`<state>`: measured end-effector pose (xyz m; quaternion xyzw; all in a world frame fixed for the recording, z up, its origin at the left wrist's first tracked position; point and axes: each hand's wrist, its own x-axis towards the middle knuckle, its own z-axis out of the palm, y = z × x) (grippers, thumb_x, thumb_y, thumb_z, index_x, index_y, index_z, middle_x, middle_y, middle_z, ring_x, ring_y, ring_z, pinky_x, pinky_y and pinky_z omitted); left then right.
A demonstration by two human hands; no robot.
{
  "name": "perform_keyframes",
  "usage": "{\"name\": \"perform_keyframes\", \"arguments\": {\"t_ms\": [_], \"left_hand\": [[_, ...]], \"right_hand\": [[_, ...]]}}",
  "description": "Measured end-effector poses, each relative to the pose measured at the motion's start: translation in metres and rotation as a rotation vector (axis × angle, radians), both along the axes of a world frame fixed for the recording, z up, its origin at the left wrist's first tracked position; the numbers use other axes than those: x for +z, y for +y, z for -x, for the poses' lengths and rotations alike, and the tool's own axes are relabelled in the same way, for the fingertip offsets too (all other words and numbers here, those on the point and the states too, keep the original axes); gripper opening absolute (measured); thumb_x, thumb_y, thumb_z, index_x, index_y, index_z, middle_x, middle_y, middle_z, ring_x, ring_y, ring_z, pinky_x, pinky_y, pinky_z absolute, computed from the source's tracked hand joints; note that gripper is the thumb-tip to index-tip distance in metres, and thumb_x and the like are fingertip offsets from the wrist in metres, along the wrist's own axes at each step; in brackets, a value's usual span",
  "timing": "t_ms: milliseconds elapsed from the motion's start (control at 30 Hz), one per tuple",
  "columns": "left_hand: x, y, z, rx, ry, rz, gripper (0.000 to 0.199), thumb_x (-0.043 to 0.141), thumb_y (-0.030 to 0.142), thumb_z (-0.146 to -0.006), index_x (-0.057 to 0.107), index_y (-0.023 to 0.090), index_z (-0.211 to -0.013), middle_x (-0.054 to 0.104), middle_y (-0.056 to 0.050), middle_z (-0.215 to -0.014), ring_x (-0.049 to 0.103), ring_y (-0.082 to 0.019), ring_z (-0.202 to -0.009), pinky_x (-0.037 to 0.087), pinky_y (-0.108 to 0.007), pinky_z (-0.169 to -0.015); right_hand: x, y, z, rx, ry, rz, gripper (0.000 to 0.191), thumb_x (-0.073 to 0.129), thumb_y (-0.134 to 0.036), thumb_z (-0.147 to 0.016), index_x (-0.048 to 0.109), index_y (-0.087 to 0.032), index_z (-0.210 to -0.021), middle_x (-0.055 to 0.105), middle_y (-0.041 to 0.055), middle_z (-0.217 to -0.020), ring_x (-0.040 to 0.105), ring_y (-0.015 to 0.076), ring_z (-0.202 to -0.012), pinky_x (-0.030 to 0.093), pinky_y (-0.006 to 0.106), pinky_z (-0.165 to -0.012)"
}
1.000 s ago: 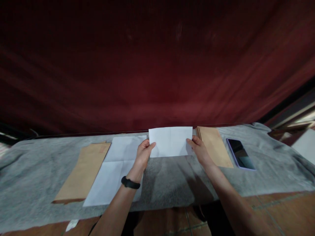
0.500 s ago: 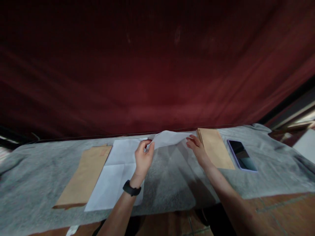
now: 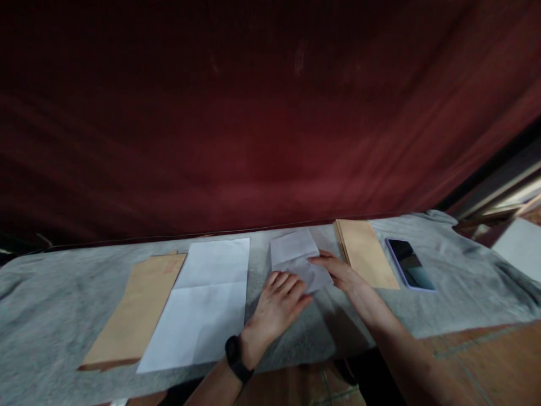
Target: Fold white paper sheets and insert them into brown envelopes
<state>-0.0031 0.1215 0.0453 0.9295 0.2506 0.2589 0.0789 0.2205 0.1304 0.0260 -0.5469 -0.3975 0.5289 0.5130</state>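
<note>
A folded white sheet lies on the grey cloth between my hands, with a crease across it. My left hand, a black band at its wrist, rests over the sheet's near left part with its fingers curled together; what it holds, if anything, is hidden. At the sheet's right edge, my right hand has the paper between thumb and fingers. Left of them a larger creased white sheet lies flat, beside brown envelopes. More stacked brown envelopes lie just beyond my right hand.
A phone with a purple edge lies right of the envelope stack. The grey cloth covers the long surface, and a dark red curtain hangs behind it. White paper shows at the far right.
The sheet held up between my hands is now down on the cloth and folded smaller. My left hand has moved right and nearer, off the large sheet; my right hand now grips the paper's edge.
</note>
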Motion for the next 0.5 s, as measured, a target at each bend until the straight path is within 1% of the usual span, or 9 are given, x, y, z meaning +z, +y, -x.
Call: {"name": "perform_keyframes", "arguments": {"t_ms": [67,133,167,233,267,333,367,433,500], "left_hand": [[0.000,0.006,0.002,0.032,-0.139,0.164,0.031,0.055,0.043,-0.099,0.064,0.026,-0.124,0.071,-0.009,-0.121,0.064,-0.026,-0.114,0.052,-0.044,-0.099],[0.000,0.020,0.007,0.163,-0.308,0.288,0.041,0.049,0.045,-0.102,0.056,0.026,-0.137,0.064,-0.010,-0.137,0.057,-0.026,-0.128,0.048,-0.045,-0.108],[-0.001,0.029,0.011,0.258,-0.390,0.335,0.044,0.048,0.044,-0.102,0.053,0.026,-0.141,0.059,-0.010,-0.143,0.053,-0.026,-0.135,0.044,-0.046,-0.112],[-0.003,0.047,0.018,0.420,-0.541,0.445,0.053,0.055,0.048,-0.097,0.050,0.025,-0.144,0.052,-0.012,-0.151,0.045,-0.028,-0.142,0.040,-0.048,-0.116],[-0.003,0.054,0.021,0.467,-0.600,0.548,0.056,0.059,0.050,-0.094,0.052,0.024,-0.143,0.053,-0.013,-0.150,0.046,-0.029,-0.141,0.042,-0.047,-0.114],[-0.004,0.064,0.028,0.470,-0.659,0.850,0.054,0.067,0.053,-0.087,0.063,0.021,-0.131,0.065,-0.014,-0.135,0.061,-0.030,-0.126,0.051,-0.044,-0.102],[-0.004,0.065,0.031,0.438,-0.664,1.019,0.050,0.071,0.053,-0.084,0.069,0.020,-0.121,0.072,-0.014,-0.122,0.068,-0.030,-0.113,0.055,-0.041,-0.092],[-0.004,0.064,0.034,0.336,-0.636,1.308,0.044,0.079,0.052,-0.076,0.076,0.017,-0.103,0.077,-0.011,-0.098,0.073,-0.027,-0.087,0.057,-0.036,-0.074],[-0.006,0.060,0.035,0.273,-0.624,1.440,0.040,0.083,0.047,-0.069,0.077,0.016,-0.093,0.077,-0.009,-0.084,0.070,-0.024,-0.072,0.054,-0.032,-0.063]], "right_hand": [[0.006,-0.004,-0.003,0.072,0.169,0.086,0.038,0.084,-0.037,-0.061,0.074,-0.021,-0.094,0.078,0.0041,-0.084,0.071,0.0229,-0.074,0.058,0.036,-0.074],[0.015,-0.010,-0.005,0.138,0.269,0.174,0.039,0.084,-0.031,-0.060,0.074,-0.020,-0.096,0.078,0.0029,-0.084,0.070,0.0200,-0.068,0.057,0.032,-0.069],[0.019,-0.012,-0.006,0.177,0.275,0.218,0.039,0.084,-0.030,-0.060,0.075,-0.019,-0.097,0.078,0.0025,-0.084,0.069,0.0188,-0.065,0.056,0.031,-0.065],[0.026,-0.016,-0.008,0.282,0.243,0.306,0.041,0.085,-0.029,-0.059,0.075,-0.017,-0.097,0.077,0.0021,-0.083,0.067,0.0169,-0.061,0.053,0.027,-0.059],[0.027,-0.017,-0.009,0.349,0.219,0.340,0.042,0.085,-0.029,-0.059,0.075,-0.017,-0.098,0.077,0.0021,-0.082,0.066,0.0163,-0.060,0.052,0.026,-0.058],[0.027,-0.018,-0.011,0.481,0.177,0.372,0.043,0.086,-0.030,-0.059,0.075,-0.016,-0.098,0.077,0.0023,-0.083,0.066,0.0156,-0.060,0.051,0.025,-0.057],[0.025,-0.017,-0.012,0.530,0.164,0.374,0.043,0.086,-0.032,-0.060,0.075,-0.016,-0.099,0.077,0.0024,-0.084,0.066,0.0155,-0.061,0.051,0.025,-0.058],[0.021,-0.016,-0.014,0.586,0.137,0.366,0.043,0.085,-0.035,-0.062,0.075,-0.016,-0.100,0.077,0.0021,-0.086,0.066,0.0155,-0.063,0.051,0.025,-0.060],[0.018,-0.013,-0.016,0.582,0.090,0.336,0.041,0.085,-0.037,-0.064,0.075,-0.017,-0.099,0.076,0.0008,-0.084,0.065,0.0148,-0.063,0.049,0.025,-0.060]]}}
